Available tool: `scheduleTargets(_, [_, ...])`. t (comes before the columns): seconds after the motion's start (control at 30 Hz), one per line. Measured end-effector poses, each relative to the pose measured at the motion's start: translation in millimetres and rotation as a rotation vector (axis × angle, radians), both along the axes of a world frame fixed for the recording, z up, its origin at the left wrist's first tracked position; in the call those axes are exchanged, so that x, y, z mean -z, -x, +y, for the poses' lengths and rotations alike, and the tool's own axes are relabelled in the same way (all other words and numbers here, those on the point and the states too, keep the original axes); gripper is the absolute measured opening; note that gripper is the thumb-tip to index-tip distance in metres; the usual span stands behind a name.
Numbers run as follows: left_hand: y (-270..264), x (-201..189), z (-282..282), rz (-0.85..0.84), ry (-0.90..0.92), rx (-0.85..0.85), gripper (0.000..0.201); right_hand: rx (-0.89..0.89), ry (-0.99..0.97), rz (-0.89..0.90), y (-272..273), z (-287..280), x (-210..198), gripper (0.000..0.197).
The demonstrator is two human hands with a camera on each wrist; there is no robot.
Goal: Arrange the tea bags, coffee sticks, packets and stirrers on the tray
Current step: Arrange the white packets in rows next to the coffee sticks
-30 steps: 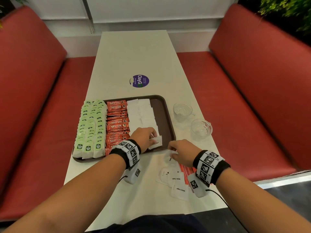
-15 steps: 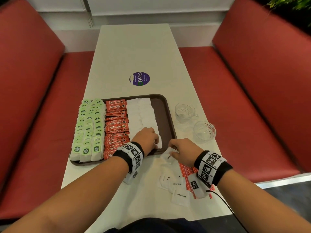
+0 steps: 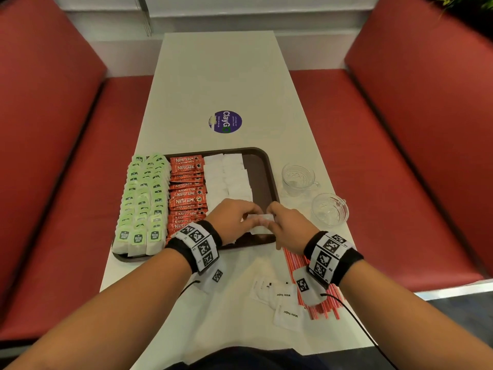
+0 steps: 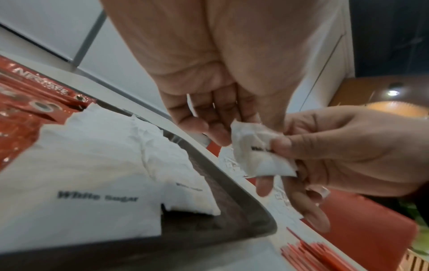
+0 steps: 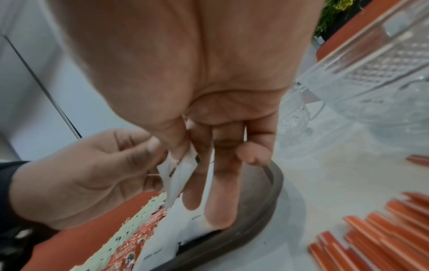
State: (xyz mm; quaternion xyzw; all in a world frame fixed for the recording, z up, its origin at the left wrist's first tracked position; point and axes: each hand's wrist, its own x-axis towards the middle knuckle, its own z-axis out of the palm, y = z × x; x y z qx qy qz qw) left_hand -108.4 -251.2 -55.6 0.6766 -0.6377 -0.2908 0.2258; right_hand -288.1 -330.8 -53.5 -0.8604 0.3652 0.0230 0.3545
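Closest to the body, a few loose sugar packets (image 3: 286, 305) lie flat on the white table (image 3: 221, 76), white with "White Sugar" printed in black. Just right of them is a bundle of red stirrers (image 3: 324, 303), partly under the right wrist.

Next up is the brown tray (image 3: 262, 169), pretty much full. Left side holds three columns of green tea bags (image 3: 142, 198), overlapping like shingles. Beside them is a column of red coffee sticks (image 3: 186, 193), and right of those two columns of white sugar packets (image 3: 226, 177). A strip of bare tray shows along the right edge.

Over the near right corner of the tray, both hands meet on one sugar packet (image 3: 261, 218). The right hand (image 3: 289, 225) pinches it between thumb and forefinger, other fingers hanging straight down toward the tray. The left hand (image 3: 232, 218) has its curled fingers and thumb on the other end. The packet is off the tray surface and looks a bit crumpled.

Right of the tray are two empty glass cups (image 3: 298, 177), one nearer than the other. Further up the table there's a round purple sticker (image 3: 225, 122), with red bench seats (image 3: 400, 129) on both sides.
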Motion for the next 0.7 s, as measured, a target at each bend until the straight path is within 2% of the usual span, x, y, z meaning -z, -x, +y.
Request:
scheduleTargets(0.07, [0,1,3,-0.04,0.002,0.011,0.025,0.013,0.003,-0.033,-3,0,4,0.014])
scheduleTargets(0.23, [-12,22,3,-0.184,-0.098,-0.138,0.015,0.013,-0.005,0.002,3,4,12,0.025])
scheduleTargets(0.37, [-8,33,3,-0.272,-0.169,-0.133,0.017,0.005,0.024,0.085,1,0,15,0.027])
scheduleTargets(0.53, [-8,38,1,-0.396,-0.108,-0.12,0.035,0.008,0.087,0.059,-19,-5,12,0.028])
scheduleTargets(0.7, [-8,39,9,-0.518,-0.152,-0.01,0.033,0.018,0.041,0.131,-42,-11,17,0.029])
